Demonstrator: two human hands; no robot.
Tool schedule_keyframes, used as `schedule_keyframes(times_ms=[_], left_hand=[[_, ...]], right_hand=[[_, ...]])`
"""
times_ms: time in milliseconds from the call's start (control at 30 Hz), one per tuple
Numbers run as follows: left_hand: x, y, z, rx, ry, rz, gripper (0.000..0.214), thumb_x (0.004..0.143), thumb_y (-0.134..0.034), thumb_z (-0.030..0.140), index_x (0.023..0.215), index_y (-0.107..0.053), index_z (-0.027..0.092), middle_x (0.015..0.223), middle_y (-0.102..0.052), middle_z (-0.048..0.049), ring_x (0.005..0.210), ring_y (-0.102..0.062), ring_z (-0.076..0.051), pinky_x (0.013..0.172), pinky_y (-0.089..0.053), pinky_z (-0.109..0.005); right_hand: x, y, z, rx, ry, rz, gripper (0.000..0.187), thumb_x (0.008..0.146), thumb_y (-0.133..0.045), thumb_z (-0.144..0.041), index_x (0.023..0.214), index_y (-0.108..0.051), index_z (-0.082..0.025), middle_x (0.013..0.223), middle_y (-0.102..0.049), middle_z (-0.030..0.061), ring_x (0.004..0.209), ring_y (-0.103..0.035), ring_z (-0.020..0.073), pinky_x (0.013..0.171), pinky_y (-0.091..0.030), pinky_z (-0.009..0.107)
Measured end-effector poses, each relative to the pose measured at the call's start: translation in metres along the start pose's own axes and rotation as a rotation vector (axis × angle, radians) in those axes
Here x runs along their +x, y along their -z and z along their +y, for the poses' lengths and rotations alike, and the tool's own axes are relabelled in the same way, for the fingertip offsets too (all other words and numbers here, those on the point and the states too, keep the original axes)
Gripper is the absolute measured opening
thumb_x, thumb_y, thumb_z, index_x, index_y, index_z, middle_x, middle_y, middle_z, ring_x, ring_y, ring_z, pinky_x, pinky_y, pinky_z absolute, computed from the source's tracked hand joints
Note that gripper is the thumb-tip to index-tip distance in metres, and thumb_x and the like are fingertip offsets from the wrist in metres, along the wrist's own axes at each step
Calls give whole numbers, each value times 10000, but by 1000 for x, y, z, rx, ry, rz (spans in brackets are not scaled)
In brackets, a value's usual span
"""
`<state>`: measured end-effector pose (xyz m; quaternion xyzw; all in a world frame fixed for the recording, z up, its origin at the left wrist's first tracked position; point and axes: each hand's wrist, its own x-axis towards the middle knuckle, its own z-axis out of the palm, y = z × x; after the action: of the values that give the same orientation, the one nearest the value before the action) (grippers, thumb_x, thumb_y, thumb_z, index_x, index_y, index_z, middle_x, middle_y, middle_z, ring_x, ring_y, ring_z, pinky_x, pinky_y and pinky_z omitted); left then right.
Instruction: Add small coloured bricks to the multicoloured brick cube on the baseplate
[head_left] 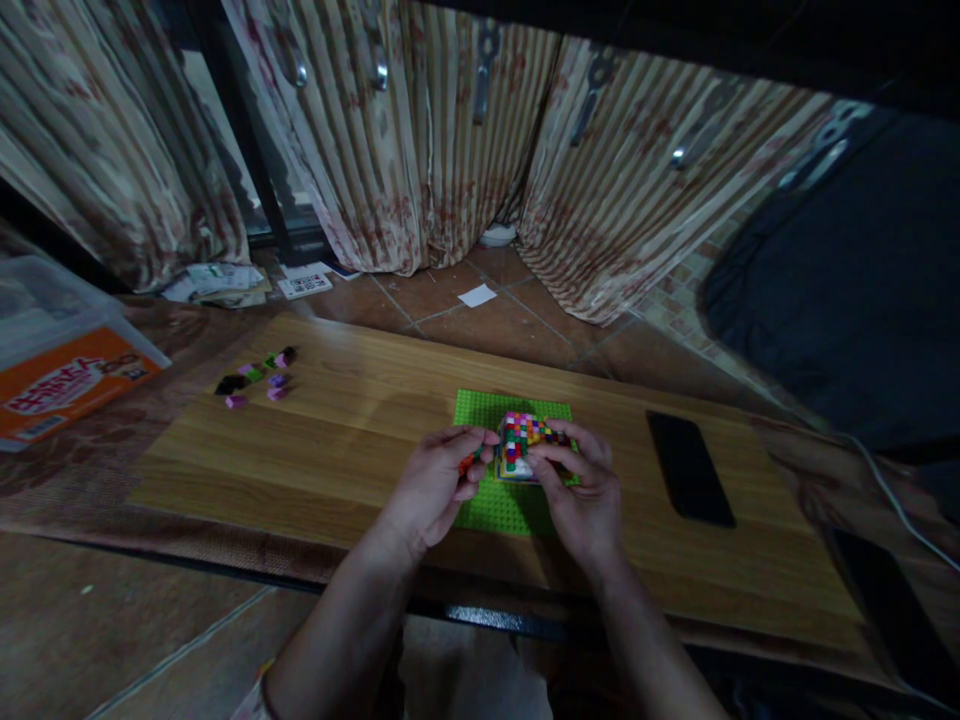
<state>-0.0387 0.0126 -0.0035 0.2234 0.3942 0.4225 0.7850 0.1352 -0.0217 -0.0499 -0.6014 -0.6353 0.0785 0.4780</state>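
Note:
A green studded baseplate (487,408) lies in the middle of a low wooden table (352,420). Above it I hold a small block built of many coloured bricks (521,440). My right hand (581,495) grips the block from the right, fingers curled over its top and side. My left hand (435,485) is closed at the block's left edge, pinching small red and green pieces (470,461) against it. Both forearms reach in from the bottom of the view.
Several loose purple, green and black bricks (259,378) lie at the table's far left. A black phone (688,465) lies flat on the right. An orange and clear plastic box (60,375) stands at the left. Striped curtains (420,140) and papers (217,285) sit on the tiled floor behind.

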Motion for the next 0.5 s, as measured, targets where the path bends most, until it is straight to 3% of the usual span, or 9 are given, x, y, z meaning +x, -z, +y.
schedule_keyframes(times_ms=[500], left_hand=[[5,-7,-12,-8,12,41,120,729,-678,195,762,-655,83,651,-516,-10,451,-377,-18,356,-136,-137]], right_hand=[[5,-4,-7,-54,174,-33,149,878,-608,-244,890,-728,-331,1078,-626,13,1067,-527,233,913,-453,442]])
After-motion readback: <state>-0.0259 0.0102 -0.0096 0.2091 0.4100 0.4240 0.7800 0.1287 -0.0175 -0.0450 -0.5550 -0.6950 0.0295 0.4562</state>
